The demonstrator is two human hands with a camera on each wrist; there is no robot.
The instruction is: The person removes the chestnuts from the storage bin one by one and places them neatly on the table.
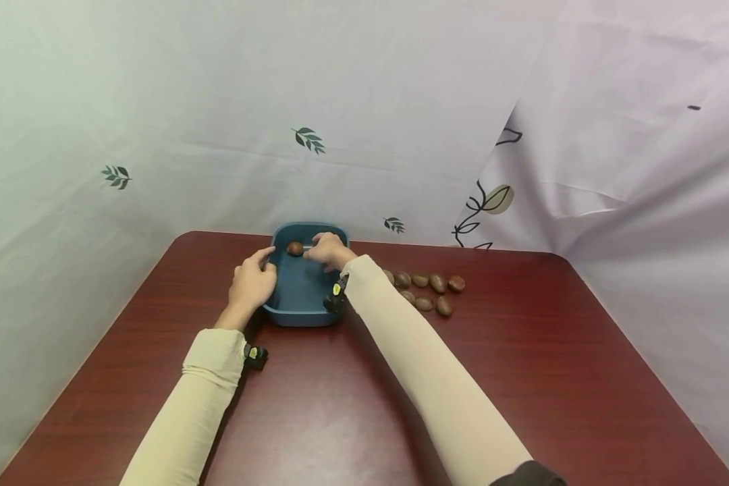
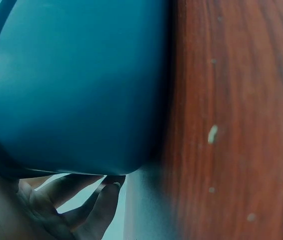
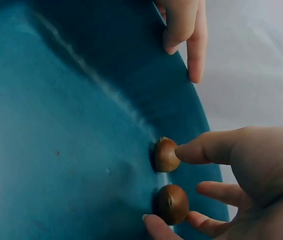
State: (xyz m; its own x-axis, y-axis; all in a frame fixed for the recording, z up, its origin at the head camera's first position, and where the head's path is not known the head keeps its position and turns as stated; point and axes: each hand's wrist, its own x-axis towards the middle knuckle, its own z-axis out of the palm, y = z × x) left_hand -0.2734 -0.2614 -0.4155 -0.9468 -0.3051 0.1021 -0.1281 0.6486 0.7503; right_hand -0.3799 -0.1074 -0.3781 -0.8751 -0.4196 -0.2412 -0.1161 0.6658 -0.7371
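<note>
A blue plastic basin (image 1: 300, 318) stands on the table near its back edge. My left hand (image 1: 252, 282) grips the basin's left rim, with fingers on both sides of the wall in the right wrist view. Inside the basin, my right hand (image 3: 256, 175) has its fingers spread around two brown chestnuts. The thumb touches the upper chestnut (image 3: 167, 155). Fingertips lie on either side of the lower chestnut (image 3: 172, 205). Both nuts sit at the foot of the basin wall. From the head view, one chestnut (image 1: 295, 248) shows left of the right fingertips.
Several more chestnuts (image 1: 439, 283) lie in loose rows on the table right of the basin, partly hidden by the right sleeve (image 1: 413, 344). A pale cloth with leaf prints (image 1: 249, 135) hangs behind the reddish wooden table (image 1: 541, 351).
</note>
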